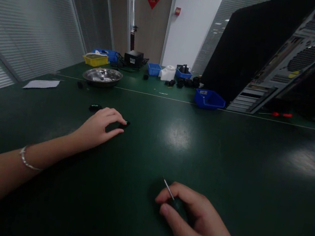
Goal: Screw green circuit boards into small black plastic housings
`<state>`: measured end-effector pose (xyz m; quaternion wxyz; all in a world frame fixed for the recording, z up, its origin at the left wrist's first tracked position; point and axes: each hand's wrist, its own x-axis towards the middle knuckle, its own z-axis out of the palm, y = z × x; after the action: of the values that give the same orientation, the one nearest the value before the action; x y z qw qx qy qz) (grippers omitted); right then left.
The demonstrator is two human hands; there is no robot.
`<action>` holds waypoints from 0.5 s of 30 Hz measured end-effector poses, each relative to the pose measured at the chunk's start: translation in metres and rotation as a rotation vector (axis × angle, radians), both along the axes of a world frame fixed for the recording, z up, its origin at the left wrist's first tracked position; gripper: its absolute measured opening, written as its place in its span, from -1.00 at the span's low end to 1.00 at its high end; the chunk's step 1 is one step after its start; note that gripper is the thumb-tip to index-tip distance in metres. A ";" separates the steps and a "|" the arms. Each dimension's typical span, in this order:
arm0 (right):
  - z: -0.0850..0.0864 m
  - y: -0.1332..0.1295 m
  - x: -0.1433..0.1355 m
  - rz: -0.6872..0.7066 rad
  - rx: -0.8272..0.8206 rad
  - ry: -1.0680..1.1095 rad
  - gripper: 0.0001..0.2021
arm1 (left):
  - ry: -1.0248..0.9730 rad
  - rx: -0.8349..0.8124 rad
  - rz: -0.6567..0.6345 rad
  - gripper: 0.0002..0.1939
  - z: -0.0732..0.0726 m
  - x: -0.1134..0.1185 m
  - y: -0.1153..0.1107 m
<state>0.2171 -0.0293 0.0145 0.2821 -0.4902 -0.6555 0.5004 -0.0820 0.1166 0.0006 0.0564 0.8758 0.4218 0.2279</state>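
Note:
On the left of the dark green table, my left hand [102, 127] has thumb and fingertips closed around a small dark piece [127, 124], most of it hidden by the fingers. Just behind that hand lies another small black part [95, 107]. My right hand [190, 215], nearer the front edge, holds a screwdriver [169, 189] with a dark handle. Its thin metal shaft points up and to the left, away from the palm.
A metal bowl [102, 76] with small items stands at the back left, near white paper [42, 84]. A blue bin [209, 100] sits by computer cases [272, 72] at the right. A red-handled tool [282, 114] lies there. Further back are baskets and a white device [167, 73].

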 end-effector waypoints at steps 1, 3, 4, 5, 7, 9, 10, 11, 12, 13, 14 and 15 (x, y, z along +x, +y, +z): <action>0.000 0.000 0.000 0.001 -0.005 0.005 -0.87 | -0.006 -0.013 -0.024 -0.78 0.000 0.003 -0.003; 0.001 0.001 -0.001 0.005 -0.023 0.010 -0.87 | -0.015 -0.042 -0.072 -0.79 0.001 0.010 -0.010; 0.001 0.001 -0.001 0.008 -0.033 0.008 -0.87 | -0.021 -0.056 -0.097 -0.79 0.002 0.014 -0.013; 0.001 0.001 -0.001 0.015 -0.040 0.007 -0.87 | -0.032 -0.075 -0.122 -0.80 0.002 0.017 -0.017; 0.002 0.000 -0.002 0.020 -0.047 0.007 -0.86 | -0.071 -0.121 -0.176 -0.81 0.003 0.024 -0.024; 0.002 0.000 -0.002 0.019 -0.047 0.010 -0.85 | -0.119 -0.181 -0.228 -0.81 0.005 0.030 -0.031; 0.002 0.000 -0.002 0.022 -0.045 0.011 -0.85 | -0.141 -0.212 -0.254 -0.80 0.006 0.033 -0.035; 0.002 -0.001 -0.002 0.027 -0.043 0.011 -0.84 | -0.158 -0.243 -0.281 -0.79 0.007 0.037 -0.040; 0.002 -0.001 -0.001 0.030 -0.039 0.012 -0.84 | -0.171 -0.277 -0.314 -0.78 0.008 0.040 -0.045; 0.001 -0.002 0.000 0.030 -0.036 0.013 -0.84 | -0.182 -0.317 -0.354 -0.77 0.009 0.044 -0.051; 0.000 -0.003 0.001 0.028 -0.036 0.018 -0.83 | -0.188 -0.360 -0.398 -0.76 0.011 0.048 -0.056; 0.000 -0.003 0.001 0.027 -0.045 0.028 -0.82 | -0.191 -0.403 -0.444 -0.75 0.012 0.051 -0.061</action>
<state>0.2186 -0.0327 0.0150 0.2733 -0.4807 -0.6465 0.5256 -0.0309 0.0552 0.0124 0.3165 0.8924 0.2495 0.2029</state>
